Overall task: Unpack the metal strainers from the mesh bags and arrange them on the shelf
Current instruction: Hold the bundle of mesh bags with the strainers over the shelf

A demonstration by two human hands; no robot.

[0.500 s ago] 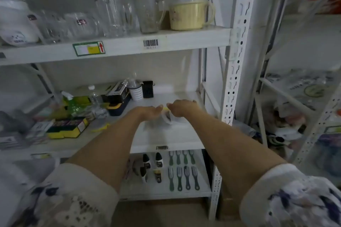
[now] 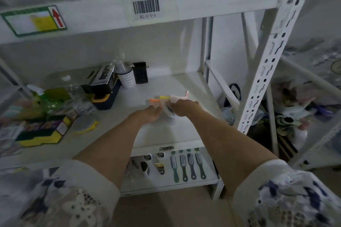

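Hands: left hand and right hand both out over middle shelf, close together, fingers curled around one small bundle between them.
Left grip: closed on near side of bundle; exact finger placement blurred, cannot tell.
Right grip: closed on far-right side of same bundle; thumb hidden.
Held item: strainers, seen as fan of coloured handle tips, orange, yellow and pink, poking up beyond knuckles; pale mesh bag hanging below, between both wrists.
Change noted: half a second ago only a pale wad and a sliver of yellow visible between hands; now several handle tips exposed and splayed. Camera also closer and tilted lower.
Meaning for task: judged as bag being worked down off strainers; unpacking under way, not finished.
Location of item: above bare right part of middle shelf, not resting on it as far as visible.
Shelf space: clutter confined to left; yellow-handled strainer lying flat there, well apart from hands.
Outstanding: bag removal, then placement.
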